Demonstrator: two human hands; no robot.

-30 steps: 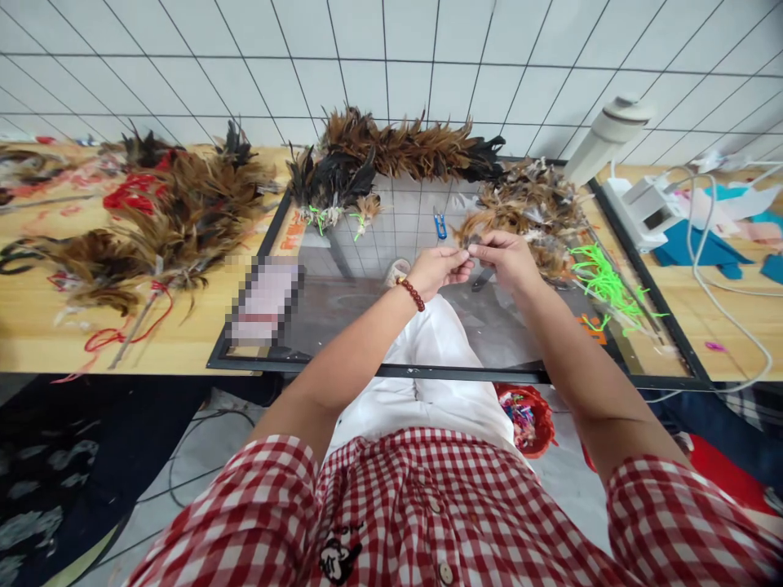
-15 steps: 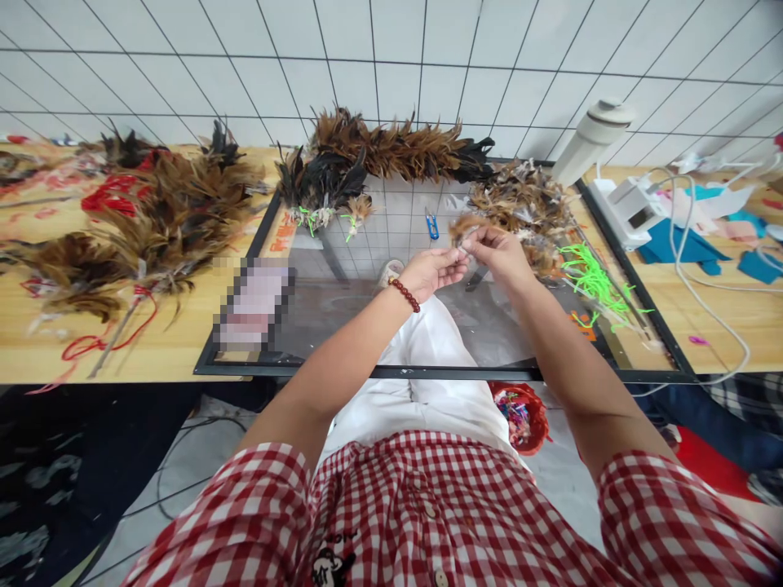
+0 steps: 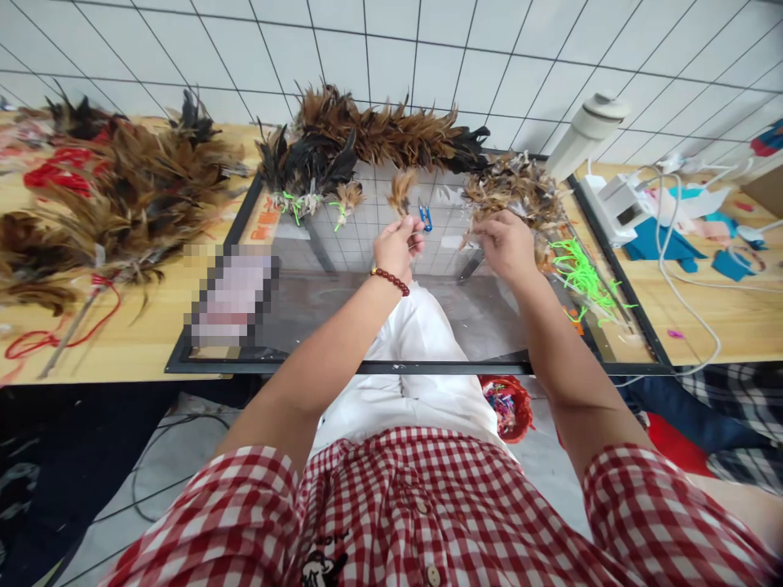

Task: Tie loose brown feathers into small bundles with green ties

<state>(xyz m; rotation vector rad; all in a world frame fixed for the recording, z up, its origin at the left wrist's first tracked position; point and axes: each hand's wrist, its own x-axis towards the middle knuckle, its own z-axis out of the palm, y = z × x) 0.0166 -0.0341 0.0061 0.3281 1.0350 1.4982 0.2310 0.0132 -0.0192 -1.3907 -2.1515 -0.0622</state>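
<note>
My left hand (image 3: 396, 244), a dark red bead bracelet on its wrist, pinches a small tuft of brown feathers (image 3: 400, 191) by its base, tips pointing up. Just right of those fingers lie blue thread snips (image 3: 426, 215) on the glass. My right hand (image 3: 506, 243) is at the near left edge of a pile of loose brown feathers (image 3: 519, 189). Its fingers are bent together, with a brown feather showing at the fingertips; part of the grip is hidden. Bright green ties (image 3: 586, 273) lie right of that hand.
A black-framed glass panel (image 3: 342, 318) covers the table's middle. A long feather garland (image 3: 379, 130) and black feather bunches (image 3: 311, 167) lie at the back. More feathers (image 3: 152, 187) lie left, near a blurred-out rectangle (image 3: 236, 297). A white bottle (image 3: 587, 134) and power strip (image 3: 615, 208) stand right.
My hands have moved apart. The left went left with the feather tuft, now held upright; the right stayed near the feather pile, fingers at its edge. The view has shifted slightly.
</note>
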